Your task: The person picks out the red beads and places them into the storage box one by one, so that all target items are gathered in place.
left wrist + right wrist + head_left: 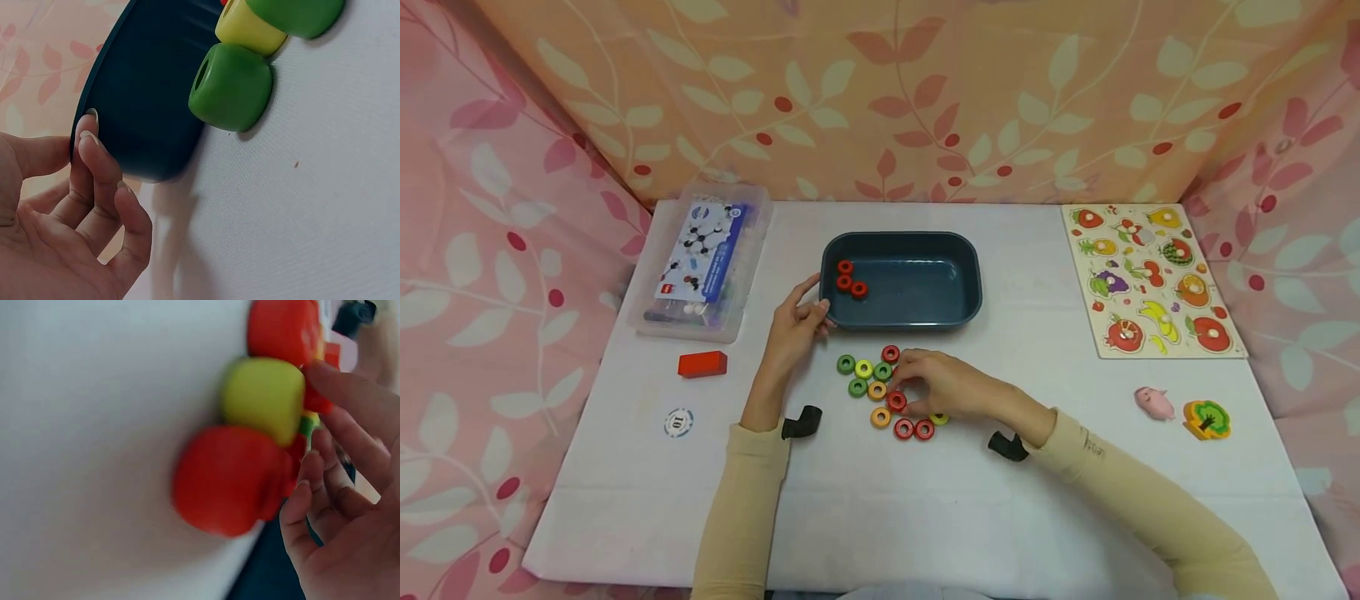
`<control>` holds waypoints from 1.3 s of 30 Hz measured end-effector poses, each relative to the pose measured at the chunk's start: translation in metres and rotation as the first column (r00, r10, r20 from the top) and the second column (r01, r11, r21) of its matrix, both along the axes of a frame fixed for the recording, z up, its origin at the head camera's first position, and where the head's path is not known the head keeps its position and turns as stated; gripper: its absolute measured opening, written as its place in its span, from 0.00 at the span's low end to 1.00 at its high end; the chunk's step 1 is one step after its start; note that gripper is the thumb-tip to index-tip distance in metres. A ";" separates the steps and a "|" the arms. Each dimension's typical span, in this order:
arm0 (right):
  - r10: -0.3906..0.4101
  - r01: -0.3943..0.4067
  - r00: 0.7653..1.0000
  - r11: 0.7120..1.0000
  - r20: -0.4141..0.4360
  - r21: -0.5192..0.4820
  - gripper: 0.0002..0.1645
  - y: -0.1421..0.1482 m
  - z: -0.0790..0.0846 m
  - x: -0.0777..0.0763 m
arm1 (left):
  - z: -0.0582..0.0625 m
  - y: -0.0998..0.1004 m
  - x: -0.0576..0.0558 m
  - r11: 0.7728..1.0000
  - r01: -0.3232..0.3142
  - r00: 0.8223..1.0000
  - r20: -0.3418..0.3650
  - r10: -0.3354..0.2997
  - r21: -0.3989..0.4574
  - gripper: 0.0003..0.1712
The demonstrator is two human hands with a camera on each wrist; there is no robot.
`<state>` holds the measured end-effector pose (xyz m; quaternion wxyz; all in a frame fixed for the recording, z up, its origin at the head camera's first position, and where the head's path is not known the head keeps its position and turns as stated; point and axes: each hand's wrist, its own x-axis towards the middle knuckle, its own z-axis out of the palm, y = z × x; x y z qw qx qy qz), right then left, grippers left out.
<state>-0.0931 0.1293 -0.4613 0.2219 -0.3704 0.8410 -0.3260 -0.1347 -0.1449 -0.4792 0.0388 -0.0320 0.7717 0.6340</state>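
My left hand grips the left end of a dark blue tray, thumb and fingers pinching its rim. Inside the tray, at its left, lie three red ring beads. In front of it several green, yellow, orange and red ring beads are grouped on the table. My right hand is over the right side of this group, thumb and index finger around a red ring bead. A yellow bead and another red bead stand beside these fingers. In the left wrist view, a green bead stands near the tray.
A clear plastic case and a red block are on the left, with a round white chip nearer me. At right lie a fruit puzzle board, a pink pig and a tree figure. Patterned curtains enclose the table.
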 end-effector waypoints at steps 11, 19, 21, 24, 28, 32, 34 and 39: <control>-0.336 0.296 0.939 0.896 -0.071 -0.330 0.19 0.000 0.024 -0.045 | 0.000 0.000 0.000 1.000 0.014 1.000 -0.003 -0.014 -0.011 0.29; -0.500 0.492 0.866 0.858 -0.016 -0.147 0.16 -0.014 0.010 -0.085 | 0.002 0.001 0.001 1.000 -0.003 1.000 0.010 0.003 -0.002 0.28; -0.511 0.508 0.860 0.856 -0.006 -0.101 0.15 -0.020 0.004 -0.092 | 0.002 0.000 0.001 1.000 -0.004 1.000 0.010 0.004 -0.004 0.28; -0.504 0.503 0.864 0.862 0.002 -0.056 0.16 -0.028 0.000 -0.099 | 0.001 0.000 0.001 1.000 0.003 1.000 0.014 -0.002 -0.005 0.28; -0.455 0.455 0.890 0.885 0.024 -0.100 0.22 -0.036 0.000 -0.102 | 0.001 -0.002 0.001 1.000 0.010 0.999 0.034 -0.010 0.007 0.29; -0.438 0.434 0.899 0.880 0.023 -0.191 0.23 -0.035 0.001 -0.101 | 0.008 -0.001 0.002 1.000 0.019 0.998 0.053 -0.019 0.012 0.30; -0.442 0.435 0.897 0.873 0.021 -0.221 0.21 -0.032 0.002 -0.100 | 0.018 0.001 0.005 1.000 0.026 0.998 0.049 -0.026 0.007 0.30; -0.388 0.379 0.921 0.886 0.020 -0.266 0.18 -0.022 0.008 -0.092 | 0.036 0.005 0.011 0.999 0.030 0.998 0.047 -0.031 0.010 0.30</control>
